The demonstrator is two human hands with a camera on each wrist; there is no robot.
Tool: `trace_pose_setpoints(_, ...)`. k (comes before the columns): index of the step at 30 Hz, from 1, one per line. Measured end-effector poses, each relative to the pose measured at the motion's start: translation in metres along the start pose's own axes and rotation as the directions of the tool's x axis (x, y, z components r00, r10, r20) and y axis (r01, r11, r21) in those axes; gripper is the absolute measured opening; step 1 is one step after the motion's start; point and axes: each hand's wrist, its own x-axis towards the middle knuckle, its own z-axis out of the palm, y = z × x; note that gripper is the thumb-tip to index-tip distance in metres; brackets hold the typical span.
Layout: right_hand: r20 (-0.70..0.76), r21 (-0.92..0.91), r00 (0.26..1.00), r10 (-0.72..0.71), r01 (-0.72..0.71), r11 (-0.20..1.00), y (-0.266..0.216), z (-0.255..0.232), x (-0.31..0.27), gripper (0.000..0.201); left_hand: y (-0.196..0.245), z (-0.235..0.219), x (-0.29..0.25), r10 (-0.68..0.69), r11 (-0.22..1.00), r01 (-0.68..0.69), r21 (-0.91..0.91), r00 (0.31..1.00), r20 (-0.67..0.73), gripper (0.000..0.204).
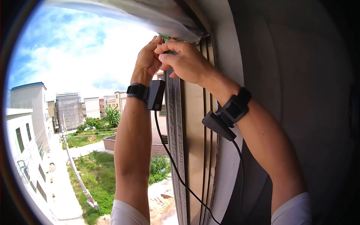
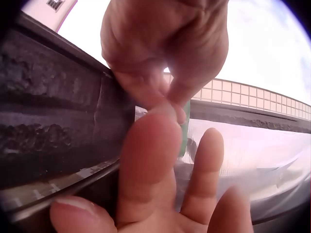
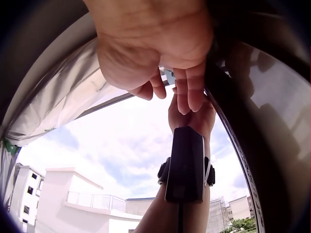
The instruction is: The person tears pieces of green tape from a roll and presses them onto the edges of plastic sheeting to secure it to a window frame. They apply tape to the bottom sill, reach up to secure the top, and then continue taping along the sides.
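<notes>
Both hands are raised to the upper corner of a window frame, beside a strip of green tape [image 2: 184, 131] on a translucent plastic sheet [image 2: 243, 150]. My left hand [image 1: 148, 58] reaches up with its fingers spread and fairly straight in the left wrist view. One left fingertip overlaps the right fingertips just beside the tape. My right hand [image 1: 187, 62] comes across from the right, its fingers bent and the thumb and a finger drawn close together at the tape's edge. I cannot tell whether the right fingertips grip the tape.
The dark window frame [image 1: 176, 150] and its tan tracks [image 1: 195, 123] run down beside the arms. A grey wall [image 1: 292, 75] stands to the right. Each wrist carries a black camera with a cable [image 1: 165, 146] hanging down. Outdoors, far below, are buildings [image 1: 28, 97] and grass [image 1: 95, 168].
</notes>
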Motion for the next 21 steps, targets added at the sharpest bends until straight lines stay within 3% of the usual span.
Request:
trace_pose_setpoints(8,-0.002,0.071,1.0,0.015,-0.015,0.997,0.011,0.006,-0.005,0.035,-0.001,0.005,0.0,0.004,0.985,0.006,0.17,0.998,-0.063,0.012)
trace_pose_setpoints(15,-0.099,0.154,0.994,-0.039,0.054,0.987,0.019,0.026,-0.005,0.036,-0.01,-0.008,0.01,0.025,0.993,-0.018,0.116,0.998,-0.065,0.016)
trace_pose_setpoints(17,-0.101,0.261,0.994,0.045,-0.017,0.965,0.014,0.028,-0.007,0.038,-0.013,0.004,0.007,0.023,0.998,-0.016,0.059,0.992,-0.123,0.016)
trace_pose_setpoints(21,-0.144,0.25,0.989,0.02,0.017,0.968,0.016,0.035,-0.009,0.041,-0.016,0.017,0.001,0.086,0.996,-0.076,0.053,0.972,-0.217,0.014)
